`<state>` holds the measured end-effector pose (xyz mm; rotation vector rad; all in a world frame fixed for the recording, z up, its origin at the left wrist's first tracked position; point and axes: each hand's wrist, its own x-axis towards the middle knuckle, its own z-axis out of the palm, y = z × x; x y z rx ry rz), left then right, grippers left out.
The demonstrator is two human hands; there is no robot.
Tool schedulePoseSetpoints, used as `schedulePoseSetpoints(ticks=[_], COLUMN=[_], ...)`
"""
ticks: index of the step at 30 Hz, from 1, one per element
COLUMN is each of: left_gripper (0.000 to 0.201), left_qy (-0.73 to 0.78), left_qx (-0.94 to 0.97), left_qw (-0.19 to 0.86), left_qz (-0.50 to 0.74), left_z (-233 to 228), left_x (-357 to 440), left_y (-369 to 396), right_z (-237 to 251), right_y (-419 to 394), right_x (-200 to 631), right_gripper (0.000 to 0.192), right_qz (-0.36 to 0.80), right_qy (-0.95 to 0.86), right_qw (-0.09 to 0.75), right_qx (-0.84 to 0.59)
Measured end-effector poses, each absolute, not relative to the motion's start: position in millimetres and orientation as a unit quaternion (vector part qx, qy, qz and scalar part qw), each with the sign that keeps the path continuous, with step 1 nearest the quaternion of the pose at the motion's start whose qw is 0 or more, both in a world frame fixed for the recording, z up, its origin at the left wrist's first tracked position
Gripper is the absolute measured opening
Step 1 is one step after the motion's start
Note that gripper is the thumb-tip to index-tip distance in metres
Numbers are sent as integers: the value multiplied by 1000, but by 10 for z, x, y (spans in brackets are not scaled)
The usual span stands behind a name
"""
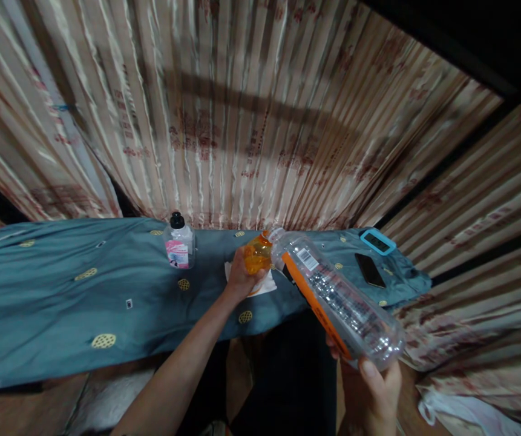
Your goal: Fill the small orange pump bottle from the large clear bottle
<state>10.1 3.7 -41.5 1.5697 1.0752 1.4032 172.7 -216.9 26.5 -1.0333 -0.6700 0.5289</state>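
Note:
My left hand is closed around a small orange see-through bottle above the cloth-covered table. In my right hand is a large clear plastic bottle with an orange and grey label, gripped near its base. The large bottle is tilted, its neck pointing up and left and meeting the mouth of the orange one. Whether liquid passes between them I cannot tell. A white tissue or paper lies under my left hand, partly hidden by it.
A clear bottle with a black cap and pink label stands on the blue-green cloth to the left. At the right end lie a dark phone and a light-blue digital clock. Patterned curtains hang behind the table.

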Motion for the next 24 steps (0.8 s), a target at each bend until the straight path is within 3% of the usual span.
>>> schedulePoseSetpoints(ticks=[6, 24], left_gripper=[61, 58], left_qy=[417, 412], left_qx=[603, 591], left_qw=[407, 392], left_qz=[544, 573], left_z=[-420, -486], left_x=[81, 123], left_y=[30, 42], right_z=[267, 230], right_y=[-2139, -2150], right_x=[1709, 1687], right_gripper=[38, 43], right_qz=[251, 273], right_qy=[-302, -280], right_qw=[786, 779], right_qx=[-477, -491])
